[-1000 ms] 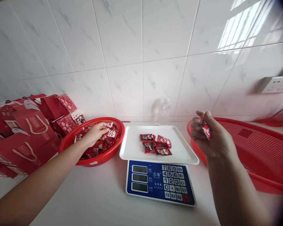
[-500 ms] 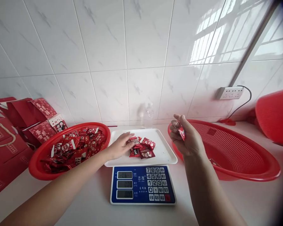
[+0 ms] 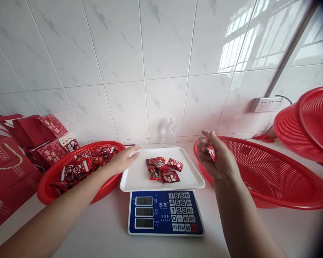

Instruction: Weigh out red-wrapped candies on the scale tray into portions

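My left hand (image 3: 123, 161) is open and holds nothing. Its fingers reach over the left edge of the white tray (image 3: 134, 177), beside the red basket (image 3: 40, 190) full of small red packets (image 3: 80, 166). Several red wrapped packets (image 3: 161, 165) lie in a loose pile in the middle of the tray. The tray sits on a digital scale (image 3: 165, 215) with a blue keypad panel. My right hand (image 3: 220, 156) is closed around a small red packet (image 3: 211, 153), partly hidden by the fingers. It hovers above the near left rim of another red basket (image 3: 282, 175).
Red paper bags (image 3: 13, 172) and boxes stand at the far left. A clear plastic bottle (image 3: 171, 132) is behind the tray against the tiled wall. More red baskets (image 3: 290, 125) are stacked at the right. A power strip (image 3: 267, 104) is fixed to the wall.
My left hand has moved left, away from the packets on the tray, leaving them there. My right hand still holds its packet in nearly the same place. The view has shifted slightly.
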Motion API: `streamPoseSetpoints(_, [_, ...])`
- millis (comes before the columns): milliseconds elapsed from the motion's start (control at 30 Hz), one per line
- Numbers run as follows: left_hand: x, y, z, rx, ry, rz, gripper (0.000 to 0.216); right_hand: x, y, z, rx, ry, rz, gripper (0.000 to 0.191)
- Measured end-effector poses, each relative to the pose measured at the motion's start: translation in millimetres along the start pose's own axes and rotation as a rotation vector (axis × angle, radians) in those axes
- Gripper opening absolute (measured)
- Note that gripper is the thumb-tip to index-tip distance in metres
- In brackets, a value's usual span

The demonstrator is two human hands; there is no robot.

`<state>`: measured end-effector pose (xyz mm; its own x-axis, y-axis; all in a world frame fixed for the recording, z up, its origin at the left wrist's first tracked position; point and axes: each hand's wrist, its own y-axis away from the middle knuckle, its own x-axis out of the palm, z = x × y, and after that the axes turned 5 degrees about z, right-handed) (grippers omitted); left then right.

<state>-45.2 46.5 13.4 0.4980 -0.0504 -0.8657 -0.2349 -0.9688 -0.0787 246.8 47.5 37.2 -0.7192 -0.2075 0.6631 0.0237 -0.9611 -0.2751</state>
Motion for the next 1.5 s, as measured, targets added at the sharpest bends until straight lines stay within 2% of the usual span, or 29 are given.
streamPoseSetpoints(67, [-22.0, 8.3, 28.0, -0.151, -0.076, -0.072, 0.045, -0.6, -0.6, 0.0, -0.007, 0.015, 0.01, 0.03])
streamPoseSetpoints(133, [-39.4, 23.7, 58.0, -0.269, -0.126, -0.052, 0.039, -1.0, -1.1, -0.7, -0.011, 0.021, 0.008, 0.026])
streamPoseSetpoints(267, [-56.0, 68.6, 102.9, -0.462, -0.14, 0.185, 0.026, -0.5, -2.3, -2.9, 0.02, 0.01, -0.049, 0.023])
streamPoseSetpoints(367, [-52.5, 93.6, 114.2, -0.54, -0.093, 0.306, 0.036, 2.3, -2.4, -4.7, 0.046, 0.02, -0.076, 0.02])
streamPoseSetpoints(467, [-39.9, 100.1, 109.6, -0.575, -0.016, 0.337, 0.036, 5.5, -1.2, -6.4, 0.056, 0.037, -0.089, 0.016])
streamPoseSetpoints(600, [-24.5, 93.9, 96.9, -0.622, 0.086, 0.365, 0.033, 5.4, 0.2, -8.1, 0.037, 0.062, -0.055, 0.02])
streamPoseSetpoints(667, [-23.7, 90.4, 94.5, -0.595, 0.092, 0.364, 0.023, 4.3, 0.2, -8.2, 0.024, 0.068, -0.049, 0.02])
streamPoseSetpoints(733, [-28.9, 87.5, 95.8, -0.544, 0.08, 0.348, 0.013, 3.9, 0.0, -8.2, 0.029, 0.064, -0.059, 0.018])
streamPoseSetpoints(833, [-44.6, 84.2, 101.7, -0.469, 0.069, 0.256, 0.015, 4.6, -0.5, -8.8, 0.06, 0.035, -0.078, 0.015])
streamPoseSetpoints(1000, [-70.6, 83.1, 109.5, -0.397, 0.13, 0.056, 0.033, 4.3, -1.9, -11.9, 0.061, 0.026, -0.069, 0.018])
streamPoseSetpoints(1133, [-75.4, 84.5, 105.1, -0.376, 0.218, -0.006, 0.043, 2.1, -2.6, -13.2, 0.044, 0.033, -0.053, 0.023])
streamPoseSetpoints(1300, [-61.4, 76.1, 79.8, -0.353, 0.278, -0.047, 0.042, 0.9, -3.1, -14.9, 0.039, 0.021, -0.018, 0.022])
streamPoseSetpoints(1500, [-23.9, 43.2, 31.3, -0.148, 0.239, -0.1, 0.04, 2.5, -2.8, -14.3, 0.005, 0.047, 0.028, 0.031])
